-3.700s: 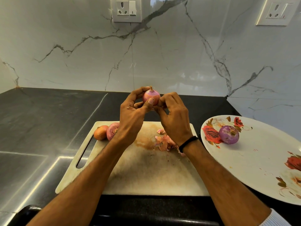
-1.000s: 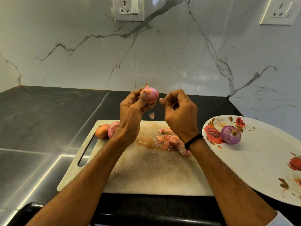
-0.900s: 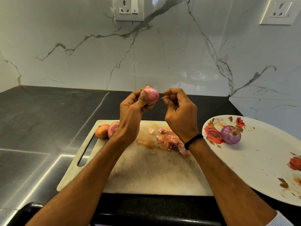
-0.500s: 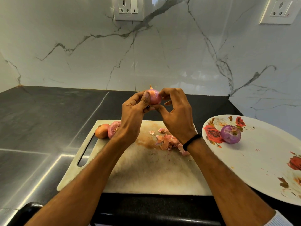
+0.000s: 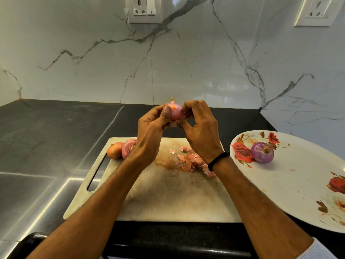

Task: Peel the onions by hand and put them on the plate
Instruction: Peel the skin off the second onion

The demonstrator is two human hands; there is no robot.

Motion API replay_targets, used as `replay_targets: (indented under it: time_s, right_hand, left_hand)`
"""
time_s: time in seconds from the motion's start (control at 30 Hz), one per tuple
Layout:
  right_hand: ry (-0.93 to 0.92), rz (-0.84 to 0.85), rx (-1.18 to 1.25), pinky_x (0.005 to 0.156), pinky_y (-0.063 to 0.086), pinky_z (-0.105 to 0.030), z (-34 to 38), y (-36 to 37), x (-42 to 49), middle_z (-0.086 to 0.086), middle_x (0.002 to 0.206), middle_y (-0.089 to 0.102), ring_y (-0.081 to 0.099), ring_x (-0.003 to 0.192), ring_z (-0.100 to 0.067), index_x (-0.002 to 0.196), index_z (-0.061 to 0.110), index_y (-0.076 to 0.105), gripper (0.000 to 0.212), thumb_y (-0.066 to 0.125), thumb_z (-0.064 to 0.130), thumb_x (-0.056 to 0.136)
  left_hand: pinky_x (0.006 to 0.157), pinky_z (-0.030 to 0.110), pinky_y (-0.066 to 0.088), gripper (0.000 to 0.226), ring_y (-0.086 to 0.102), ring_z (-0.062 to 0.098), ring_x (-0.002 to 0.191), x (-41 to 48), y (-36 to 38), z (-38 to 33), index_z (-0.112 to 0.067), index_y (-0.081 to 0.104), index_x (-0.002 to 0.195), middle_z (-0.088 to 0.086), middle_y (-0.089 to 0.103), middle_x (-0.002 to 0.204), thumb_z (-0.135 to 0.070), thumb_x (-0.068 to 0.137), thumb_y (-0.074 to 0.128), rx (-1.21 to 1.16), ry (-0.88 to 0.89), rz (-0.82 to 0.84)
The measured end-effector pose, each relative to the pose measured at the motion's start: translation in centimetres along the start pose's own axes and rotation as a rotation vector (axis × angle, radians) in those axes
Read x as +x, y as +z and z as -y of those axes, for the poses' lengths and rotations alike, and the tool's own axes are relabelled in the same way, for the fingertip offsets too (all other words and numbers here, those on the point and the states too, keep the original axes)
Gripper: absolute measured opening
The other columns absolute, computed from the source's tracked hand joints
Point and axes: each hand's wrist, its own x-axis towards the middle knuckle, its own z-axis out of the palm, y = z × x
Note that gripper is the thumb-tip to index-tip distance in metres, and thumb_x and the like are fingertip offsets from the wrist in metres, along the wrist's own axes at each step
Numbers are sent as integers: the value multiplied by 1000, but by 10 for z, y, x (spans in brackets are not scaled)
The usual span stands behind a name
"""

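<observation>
L hand (image 5: 149,136), R hand (image 5: 202,132) grip onion (image 5: 175,112) over board (image 5: 168,199).

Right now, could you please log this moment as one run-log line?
left hand: grips onion | right hand: pinches its skin | plate: one peeled onion

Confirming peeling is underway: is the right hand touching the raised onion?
Touching. In the head view, fingertips of the right hand lie against the onion on its right side, no gap; the left hand grips it.
</observation>
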Motion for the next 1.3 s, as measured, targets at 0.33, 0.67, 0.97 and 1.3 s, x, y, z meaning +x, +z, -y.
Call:
replay_targets:
  time_s: [0.33,0.67,0.97,1.3]
  right_hand:
    - [107,-16,155,83,49,-8,7,-3,1,-8,106,63,60,89,-11,117,6,53,46,77,26,84]
    - [77,-162,48,76,46,-9,-2,-5,2,-9,90,62,55,82,-12,94,2,65,10,68,11,92]
    - [0,-34,63,84,50,-10,3,-3,1,-12,107,61,57,91,-8,108,4,65,26,74,14,87]
    - [6,-20,53,83,49,-9,3,-3,1,-12,105,61,58,90,-12,106,4,63,25,75,11,85]
  left_hand:
    - [94,36,55,37,68,25,105,-1,0,-5,-16,64,115,8,69,110,-39,87,56,-25,6,0]
    - [100,40,53,35,65,30,113,0,-1,-5,-20,63,115,9,67,115,-40,87,56,4,20,2]
    - [94,36,56,32,69,24,104,1,-3,-5,-17,65,112,7,70,108,-38,90,54,-35,-1,-17]
    - [94,38,56,34,69,22,100,0,-1,-5,-18,67,109,4,71,102,-41,87,56,-21,5,-9]
